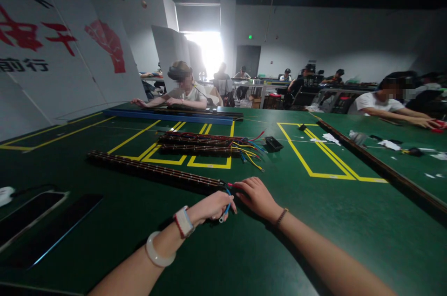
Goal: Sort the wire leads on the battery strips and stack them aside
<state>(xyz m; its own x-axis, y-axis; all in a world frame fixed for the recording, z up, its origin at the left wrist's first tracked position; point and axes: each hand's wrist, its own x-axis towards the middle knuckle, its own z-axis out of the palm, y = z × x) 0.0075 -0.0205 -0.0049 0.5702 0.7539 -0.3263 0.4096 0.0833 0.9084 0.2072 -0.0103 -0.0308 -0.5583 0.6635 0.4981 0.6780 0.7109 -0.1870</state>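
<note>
Our left hand (213, 206) held a blue wire (226, 212); right hand (257, 196) pinched a red wire (230, 185).
Farther lay bundled strips (195, 142), a black box (273, 143) right.

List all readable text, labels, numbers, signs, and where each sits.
"前行": black characters, white panel at left.
"干", apparently: red character, same panel; its red neighbour is unclear.
Green sign, back wall: too small.
Pale marks on yellow tape: too small.

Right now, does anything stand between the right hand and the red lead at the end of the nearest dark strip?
Nothing visible does: the right hand has its fingertips at the red lead. The left hand and blue wire sit beside it.
</note>
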